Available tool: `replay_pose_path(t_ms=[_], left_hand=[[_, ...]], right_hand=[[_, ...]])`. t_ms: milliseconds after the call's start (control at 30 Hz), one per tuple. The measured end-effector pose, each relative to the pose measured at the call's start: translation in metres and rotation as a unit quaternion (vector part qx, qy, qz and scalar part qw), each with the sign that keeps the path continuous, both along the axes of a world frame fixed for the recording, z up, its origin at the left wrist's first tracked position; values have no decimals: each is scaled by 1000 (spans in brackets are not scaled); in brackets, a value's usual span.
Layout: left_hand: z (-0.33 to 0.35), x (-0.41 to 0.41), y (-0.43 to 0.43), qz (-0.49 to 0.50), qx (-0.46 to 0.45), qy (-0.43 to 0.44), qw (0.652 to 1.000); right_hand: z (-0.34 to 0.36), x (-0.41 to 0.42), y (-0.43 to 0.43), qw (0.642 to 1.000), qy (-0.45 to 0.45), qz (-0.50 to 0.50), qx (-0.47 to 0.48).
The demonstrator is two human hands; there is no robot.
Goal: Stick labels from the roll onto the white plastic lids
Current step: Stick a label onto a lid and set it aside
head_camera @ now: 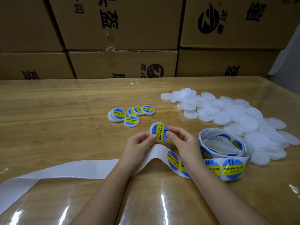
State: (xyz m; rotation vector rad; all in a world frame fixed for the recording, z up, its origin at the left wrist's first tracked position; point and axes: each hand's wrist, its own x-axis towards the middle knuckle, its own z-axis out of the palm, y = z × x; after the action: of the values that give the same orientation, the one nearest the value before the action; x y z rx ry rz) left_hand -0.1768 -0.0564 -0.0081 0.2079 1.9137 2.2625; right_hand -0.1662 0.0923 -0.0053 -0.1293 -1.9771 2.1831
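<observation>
My left hand (139,142) and my right hand (181,138) both pinch a white plastic lid (159,132) that carries a blue and yellow "Soldering Paste" label, held above the table's middle. The label roll (224,150) lies to the right of my right hand, with labels showing on its loose strip. Its empty white backing strip (65,169) trails off to the left under my forearms. A heap of bare white lids (227,111) spreads across the right of the table. Several labelled lids (129,114) lie in a small group beyond my hands.
Stacked cardboard boxes (123,38) form a wall along the far edge of the wooden table (48,108), which has a clear plastic cover. A scrap of clear tape (133,83) lies near the far edge.
</observation>
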Motion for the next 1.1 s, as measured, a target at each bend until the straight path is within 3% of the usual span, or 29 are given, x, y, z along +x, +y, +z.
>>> replay_pose_path(t_ms=[367,567,800,1000,1100], left_hand=[[-1,1,2,28,-22,42,998],[0,2,3,56,-76,92,991],[-8,0,4,99,-204,190,955],[-7,2,7,110,-203,232,945],[-3,3,5,95,-152,180,967]], right_hand=[[-6,-3,0,999,1,-11,31],[-7,-4,-1,999,4,-26,44],[-10,-7,-1,998,-9,-51,33],[-10,-5,0,997,9,-53,56],[-10,-5,-1,993,25,-63,96]])
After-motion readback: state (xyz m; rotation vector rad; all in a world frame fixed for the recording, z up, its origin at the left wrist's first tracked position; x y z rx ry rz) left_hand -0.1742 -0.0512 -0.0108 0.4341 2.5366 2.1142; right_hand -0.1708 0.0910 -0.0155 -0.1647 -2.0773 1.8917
